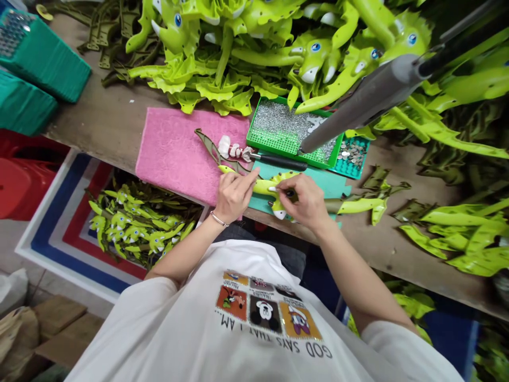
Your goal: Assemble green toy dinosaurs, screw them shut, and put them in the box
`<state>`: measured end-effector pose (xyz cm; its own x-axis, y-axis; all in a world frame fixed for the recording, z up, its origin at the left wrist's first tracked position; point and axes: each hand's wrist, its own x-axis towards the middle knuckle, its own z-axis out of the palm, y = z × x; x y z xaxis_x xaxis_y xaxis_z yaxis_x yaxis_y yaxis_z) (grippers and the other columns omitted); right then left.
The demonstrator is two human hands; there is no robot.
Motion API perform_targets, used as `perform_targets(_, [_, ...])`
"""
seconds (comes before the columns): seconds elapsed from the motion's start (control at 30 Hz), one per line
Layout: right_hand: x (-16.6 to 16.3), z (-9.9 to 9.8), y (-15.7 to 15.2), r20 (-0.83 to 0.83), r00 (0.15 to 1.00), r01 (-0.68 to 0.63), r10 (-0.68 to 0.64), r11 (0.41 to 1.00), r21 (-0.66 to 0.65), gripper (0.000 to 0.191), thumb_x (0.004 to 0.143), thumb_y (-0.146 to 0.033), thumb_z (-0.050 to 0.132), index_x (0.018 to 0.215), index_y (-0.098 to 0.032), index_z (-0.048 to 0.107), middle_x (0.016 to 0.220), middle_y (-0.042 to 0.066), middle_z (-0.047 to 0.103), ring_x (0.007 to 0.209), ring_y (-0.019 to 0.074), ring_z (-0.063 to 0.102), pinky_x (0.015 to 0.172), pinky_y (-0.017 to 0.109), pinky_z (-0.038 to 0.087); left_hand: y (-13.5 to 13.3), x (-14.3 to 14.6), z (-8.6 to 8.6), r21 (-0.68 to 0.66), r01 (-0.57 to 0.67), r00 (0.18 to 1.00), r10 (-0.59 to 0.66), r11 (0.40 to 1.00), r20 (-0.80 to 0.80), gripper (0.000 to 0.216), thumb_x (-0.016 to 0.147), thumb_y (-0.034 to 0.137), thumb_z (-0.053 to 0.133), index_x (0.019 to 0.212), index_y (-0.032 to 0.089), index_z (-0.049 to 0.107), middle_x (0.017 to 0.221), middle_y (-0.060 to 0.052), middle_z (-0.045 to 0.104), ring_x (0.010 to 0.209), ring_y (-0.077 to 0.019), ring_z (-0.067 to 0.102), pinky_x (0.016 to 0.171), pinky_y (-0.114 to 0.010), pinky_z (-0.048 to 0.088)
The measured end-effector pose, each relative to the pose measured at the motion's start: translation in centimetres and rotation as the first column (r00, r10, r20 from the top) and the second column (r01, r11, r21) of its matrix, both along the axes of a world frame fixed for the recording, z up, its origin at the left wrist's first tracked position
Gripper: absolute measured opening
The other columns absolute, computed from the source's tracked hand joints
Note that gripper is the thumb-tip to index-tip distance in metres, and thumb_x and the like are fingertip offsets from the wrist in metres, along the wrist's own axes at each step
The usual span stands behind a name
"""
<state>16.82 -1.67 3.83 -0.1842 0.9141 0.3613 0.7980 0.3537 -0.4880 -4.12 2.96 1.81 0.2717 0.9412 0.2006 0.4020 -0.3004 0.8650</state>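
Note:
My left hand (233, 193) is closed on the left end of a lime-green plastic dinosaur part (264, 187) that lies at the front edge of the workbench on a teal mat (330, 183). My right hand (304, 201) is closed over the right side of the same part, fingertips pinched on something small I cannot make out. An olive-green flat part (214, 151) and a black-handled tool (278, 161) lie just beyond my hands. A pink towel (178, 148) covers the bench to the left.
A green tray of small metal screws (286, 127) and a teal tray (352, 156) sit behind the mat. A grey hanging tool (369, 98) slants over them. Piles of green dinosaur parts (246, 48) fill the back. A bin with finished pieces (135, 223) stands below left.

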Motion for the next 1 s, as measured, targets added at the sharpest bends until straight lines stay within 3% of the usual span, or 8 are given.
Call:
perform_targets(0.13, [-0.1, 0.2, -0.5, -0.051, 0.997, -0.048, 0.053, 0.995, 0.093, 0.008, 0.087, -0.015, 0.060, 0.086, -0.023, 0.062, 0.082, 0.005, 0.076, 0.078, 0.0193, 0.069, 0.074, 0.035, 0.055, 0.2, 0.0, 0.0, 0.006, 0.041, 0.998, -0.041, 0.999, -0.049, 0.035, 0.087, 0.034, 0.065, 0.121, 0.030, 0.075, 0.074, -0.005, 0.071, 0.089, -0.0287, 0.061, 0.103, -0.047, 0.036])
perform_targets(0.23, [0.3, 0.6, -0.8, -0.108, 0.993, -0.037, 0.041, 0.999, 0.040, 0.009, 0.087, -0.016, 0.058, 0.086, -0.023, 0.063, 0.084, 0.005, 0.077, 0.080, 0.0194, 0.071, 0.077, 0.036, 0.056, 0.3, -0.2, 0.2, 0.009, 0.059, 0.997, -0.059, 0.998, -0.057, 0.033, 0.087, 0.034, 0.066, 0.119, 0.032, 0.075, 0.074, -0.005, 0.072, 0.089, -0.0310, 0.062, 0.101, -0.051, 0.035])
perform_targets(0.33, [2.3, 0.9, 0.2, -0.102, 0.981, 0.160, -0.164, 0.986, -0.042, 0.011, 0.088, -0.022, 0.054, 0.088, -0.024, 0.065, 0.089, 0.006, 0.077, 0.081, 0.0213, 0.072, 0.077, 0.037, 0.057, 0.3, -0.5, 0.3, -0.006, 0.077, 0.997, -0.077, 0.997, -0.023, 0.030, 0.085, 0.037, 0.070, 0.114, 0.031, 0.076, 0.079, -0.005, 0.076, 0.089, -0.0318, 0.065, 0.101, -0.053, 0.033])
perform_targets(0.43, [5.7, 0.8, 3.1, -0.011, 0.897, 0.438, -0.441, 0.893, -0.098, 0.017, 0.085, -0.020, 0.051, 0.095, -0.021, 0.065, 0.093, 0.009, 0.076, 0.081, 0.0241, 0.072, 0.079, 0.041, 0.056, 0.2, -0.7, 0.4, -0.089, 0.064, 0.995, -0.057, 0.994, 0.085, 0.028, 0.081, 0.042, 0.076, 0.107, 0.030, 0.075, 0.085, -0.004, 0.077, 0.094, -0.0299, 0.066, 0.105, -0.053, 0.030])
perform_targets(0.57, [8.9, 0.0, 7.6, 0.212, 0.841, 0.527, -0.497, 0.842, -0.117, 0.026, 0.081, -0.016, 0.051, 0.103, -0.015, 0.064, 0.095, 0.016, 0.074, 0.088, 0.0302, 0.069, 0.085, 0.046, 0.051, 1.3, -0.4, 1.2, -0.057, 0.070, 0.991, -0.063, 0.996, 0.120, 0.027, 0.084, 0.045, 0.073, 0.108, 0.034, 0.074, 0.085, -0.002, 0.075, 0.098, -0.0322, 0.064, 0.105, -0.053, 0.033])
perform_targets(0.67, [9.2, -0.7, 9.8, 0.366, 0.807, 0.531, -0.464, 0.841, -0.104, 0.025, 0.081, -0.016, 0.051, 0.102, -0.011, 0.065, 0.087, 0.020, 0.071, 0.089, 0.0346, 0.066, 0.088, 0.052, 0.046, 4.1, 0.7, 2.6, 0.086, 0.087, 0.995, -0.091, 0.993, 0.040, 0.020, 0.090, 0.039, 0.064, 0.105, 0.030, 0.073, 0.096, -0.006, 0.074, 0.101, -0.0324, 0.061, 0.102, -0.053, 0.038])
perform_targets(0.8, [9.1, -1.5, 10.9, 0.370, 0.825, 0.487, -0.428, 0.870, -0.080, 0.021, 0.083, -0.016, 0.048, 0.091, -0.010, 0.067, 0.077, 0.019, 0.067, 0.084, 0.0337, 0.064, 0.085, 0.055, 0.043, 9.9, 3.9, 3.7, 0.208, 0.205, 0.972, -0.173, 0.956, -0.161, 0.009, 0.090, 0.023, 0.060, 0.086, 0.023, 0.068, 0.091, -0.011, 0.069, 0.104, -0.0329, 0.058, 0.100, -0.050, 0.038])
perform_targets(1.0, [9.8, -0.7, 10.2, 0.252, 0.819, 0.543, -0.516, 0.839, -0.044, 0.015, 0.081, -0.022, 0.053, 0.090, -0.016, 0.064, 0.081, 0.016, 0.070, 0.084, 0.0308, 0.066, 0.083, 0.049, 0.046, 17.0, 8.1, 1.0, 0.127, 0.311, 0.889, -0.241, 0.942, -0.388, 0.016, 0.072, 0.011, 0.077, 0.072, 0.020, 0.064, 0.088, -0.010, 0.066, 0.110, -0.0350, 0.054, 0.103, -0.053, 0.030])
